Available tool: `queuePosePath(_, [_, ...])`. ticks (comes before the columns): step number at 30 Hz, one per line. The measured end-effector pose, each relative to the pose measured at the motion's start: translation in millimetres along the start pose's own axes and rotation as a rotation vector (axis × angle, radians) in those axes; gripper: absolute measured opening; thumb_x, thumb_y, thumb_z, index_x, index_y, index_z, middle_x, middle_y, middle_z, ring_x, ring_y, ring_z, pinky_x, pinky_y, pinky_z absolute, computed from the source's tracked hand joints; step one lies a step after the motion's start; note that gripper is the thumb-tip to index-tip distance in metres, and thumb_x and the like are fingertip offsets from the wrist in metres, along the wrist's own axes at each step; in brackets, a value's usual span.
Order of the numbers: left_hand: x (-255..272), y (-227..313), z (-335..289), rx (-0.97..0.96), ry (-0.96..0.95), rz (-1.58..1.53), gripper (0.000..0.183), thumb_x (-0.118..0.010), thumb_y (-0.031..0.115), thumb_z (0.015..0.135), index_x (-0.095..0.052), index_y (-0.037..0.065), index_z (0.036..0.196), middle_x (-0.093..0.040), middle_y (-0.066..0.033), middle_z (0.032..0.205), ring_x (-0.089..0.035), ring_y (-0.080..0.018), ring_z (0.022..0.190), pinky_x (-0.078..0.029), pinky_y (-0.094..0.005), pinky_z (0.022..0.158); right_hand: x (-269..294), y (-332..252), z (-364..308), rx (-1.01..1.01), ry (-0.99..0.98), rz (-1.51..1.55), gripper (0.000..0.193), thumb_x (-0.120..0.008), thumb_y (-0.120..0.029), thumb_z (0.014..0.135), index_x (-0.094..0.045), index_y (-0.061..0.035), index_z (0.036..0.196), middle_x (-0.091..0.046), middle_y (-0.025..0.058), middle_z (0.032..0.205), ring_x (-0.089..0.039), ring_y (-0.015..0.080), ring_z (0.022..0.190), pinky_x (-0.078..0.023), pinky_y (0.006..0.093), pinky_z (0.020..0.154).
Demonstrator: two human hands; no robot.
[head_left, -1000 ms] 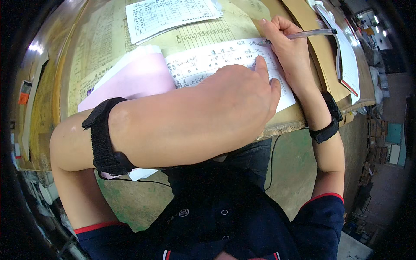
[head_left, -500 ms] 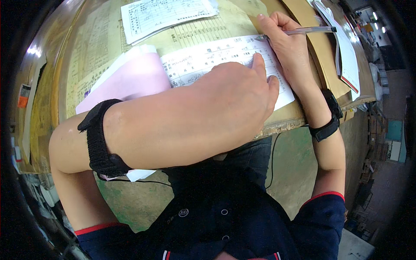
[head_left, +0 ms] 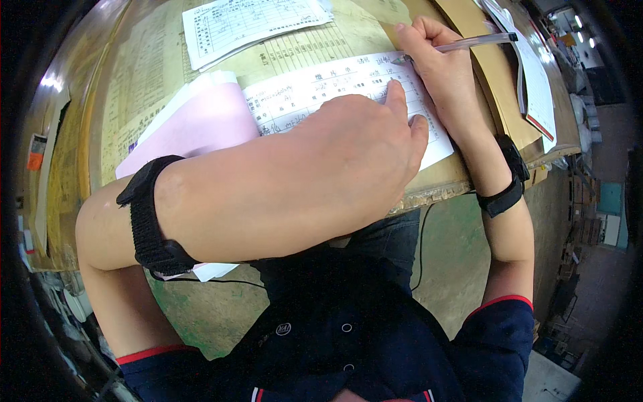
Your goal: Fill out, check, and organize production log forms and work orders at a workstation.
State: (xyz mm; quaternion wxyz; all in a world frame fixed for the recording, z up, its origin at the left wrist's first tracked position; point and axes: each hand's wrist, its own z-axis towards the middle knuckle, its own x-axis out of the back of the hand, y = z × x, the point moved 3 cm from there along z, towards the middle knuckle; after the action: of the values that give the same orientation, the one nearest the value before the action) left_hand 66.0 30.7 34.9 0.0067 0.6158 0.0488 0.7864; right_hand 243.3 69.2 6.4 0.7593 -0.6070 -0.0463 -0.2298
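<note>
A white printed form (head_left: 315, 86) with handwriting lies at the table's near edge. My left hand (head_left: 365, 144) rests palm down across it, its index finger stretched out on the sheet and its thumb apart; it holds nothing, and the other fingers are mostly hidden. In my right hand (head_left: 442, 74) is a clear-barrelled pen (head_left: 475, 42), pinched between thumb and fingers. The pen's tip touches or hovers just over the form's upper right corner; I cannot tell which. My left forearm covers the lower left of the form.
Pink and white sheets (head_left: 201, 124) are folded back left of the form. Another stack of filled forms (head_left: 251, 30) lies farther away. A brown folder (head_left: 499, 80) and a white booklet (head_left: 536, 87) sit to the right, near the wooden table's edge (head_left: 439, 194).
The papers and my left hand appear slightly shifted left in view. My right hand has moved a little with the pen, whose rear end is slightly higher.
</note>
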Motion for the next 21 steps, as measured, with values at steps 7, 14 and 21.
queuePosePath(7, [10, 14, 1, 0.038, -0.203, 0.041, 0.071, -0.072, 0.010, 0.062, -0.046, -0.023, 0.119, -0.054, -0.0437, 0.110, -0.067, -0.0279, 0.066, -0.053, -0.0308, 0.053, 11, -14, -8, -0.008, -0.047, 0.098, 0.036, -0.065, -0.024, 0.090, -0.045, -0.0105, 0.063, -0.039, -0.0095, 0.060, -0.030, 0.0000, 0.054, -0.024, 0.0209, 0.046])
queuePosePath(14, [5, 22, 0, 0.041, -0.204, 0.149, 0.071, -0.067, 0.009, 0.066, -0.044, -0.019, 0.128, -0.048, -0.0443, 0.123, -0.067, -0.0274, 0.067, -0.054, -0.0327, 0.053, 8, -23, -28, -0.133, -0.178, 0.106, 0.035, -0.064, -0.027, 0.094, -0.048, -0.0102, 0.068, -0.041, -0.0109, 0.058, -0.031, -0.0014, 0.051, -0.022, 0.0189, 0.043])
queuePosePath(21, [-1, 10, 2, 0.055, -0.074, -0.049, 0.059, -0.062, 0.013, 0.076, -0.047, -0.014, 0.126, -0.047, -0.0454, 0.121, -0.065, -0.0321, 0.057, -0.053, -0.0393, 0.050, 21, -18, -28, -0.217, -0.099, 0.144, 0.038, -0.066, -0.029, 0.093, -0.045, -0.0150, 0.064, -0.040, -0.0105, 0.056, -0.031, -0.0010, 0.048, -0.022, 0.0191, 0.042])
